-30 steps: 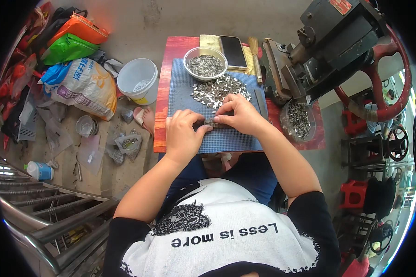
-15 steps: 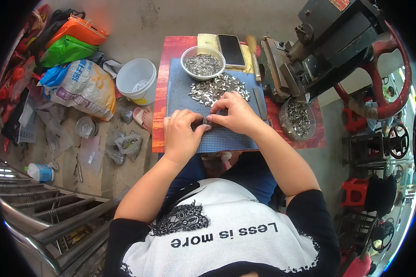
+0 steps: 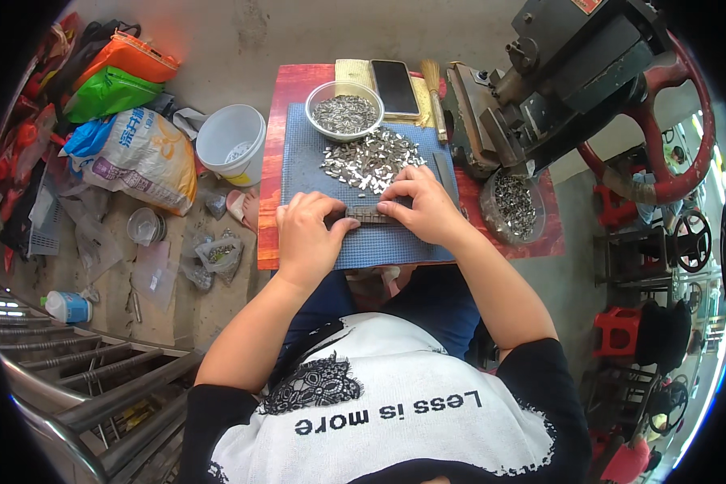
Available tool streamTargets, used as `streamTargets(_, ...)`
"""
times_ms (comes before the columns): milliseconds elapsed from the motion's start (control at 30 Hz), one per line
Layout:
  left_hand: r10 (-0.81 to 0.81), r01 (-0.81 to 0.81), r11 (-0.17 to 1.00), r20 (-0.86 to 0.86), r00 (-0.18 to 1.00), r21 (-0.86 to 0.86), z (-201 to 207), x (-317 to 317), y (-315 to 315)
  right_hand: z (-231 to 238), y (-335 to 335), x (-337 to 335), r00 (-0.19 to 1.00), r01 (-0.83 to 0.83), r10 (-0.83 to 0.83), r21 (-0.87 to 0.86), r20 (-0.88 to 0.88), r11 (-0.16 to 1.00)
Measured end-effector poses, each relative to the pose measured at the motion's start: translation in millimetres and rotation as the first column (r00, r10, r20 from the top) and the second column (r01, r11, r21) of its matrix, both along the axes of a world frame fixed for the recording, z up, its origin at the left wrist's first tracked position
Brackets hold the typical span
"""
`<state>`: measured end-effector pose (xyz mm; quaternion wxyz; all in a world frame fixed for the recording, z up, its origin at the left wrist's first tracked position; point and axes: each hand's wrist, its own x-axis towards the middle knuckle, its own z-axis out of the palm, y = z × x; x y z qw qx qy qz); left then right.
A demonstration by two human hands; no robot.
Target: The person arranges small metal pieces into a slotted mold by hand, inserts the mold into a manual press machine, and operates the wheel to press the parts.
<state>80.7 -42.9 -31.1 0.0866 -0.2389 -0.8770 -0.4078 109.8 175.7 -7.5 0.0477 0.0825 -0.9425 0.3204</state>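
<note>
A short, dark metal bar [image 3: 368, 214] with notches along it lies crosswise on the blue ribbed mat [image 3: 403, 252]. My left hand [image 3: 310, 240] pinches its left end between thumb and fingers. At the other end, the thumb and fingertips of my right hand [image 3: 424, 208] are closed on the bar; anything smaller under them is hidden. Just beyond my hands spreads a loose pile of small silvery and dark metal pieces [image 3: 375, 161]. Behind the pile stands a clear round bowl [image 3: 378, 121] filled with similar pieces.
A phone [image 3: 394, 87] and a brush [image 3: 434, 101] lie at the table's back. On the right, a heavy press [image 3: 573, 89] with a red handwheel [image 3: 694, 173] overhangs a tub of pieces [image 3: 515, 208]. A white bucket [image 3: 232, 143] and stuffed bags stand at left.
My hands have moved apart from close together, and the bar between them now shows along its length. My right hand has shifted right. The whole view has shifted slightly.
</note>
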Motion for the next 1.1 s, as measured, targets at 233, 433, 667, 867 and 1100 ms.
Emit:
streamTargets(233, -0.015, 0.015, 1.0, 0.037, 0.999, -0.004, 0, -1, 0, 2, 4, 4, 0.999, 0.012, -0.011, -0.023, 0.032, 1.0)
streamTargets(433, -0.008, 0.008, 1.0, -0.008, 1.0, 0.01, 0, -1, 1, 3, 4, 2, 0.998, -0.002, 0.004, -0.021, 0.056, 1.0)
streamTargets(667, -0.01, 0.01, 1.0, -0.023, 1.0, 0.015, -1, 0, 0, -1, 3, 0, 1.0, -0.02, 0.02, -0.032, 0.01, 0.999)
streamTargets(867, -0.022, 0.022, 1.0, 0.043, 0.999, -0.003, -1, 0, -1, 4, 20, 6, 0.998, -0.028, 0.028, 0.004, 0.048, 1.0)
streamTargets(1100, -0.026, 0.026, 1.0, 0.023, 0.999, 0.008, 2, 0, -1, 6, 16, 6, 0.997, -0.005, 0.005, -0.011, 0.079, 1.0)
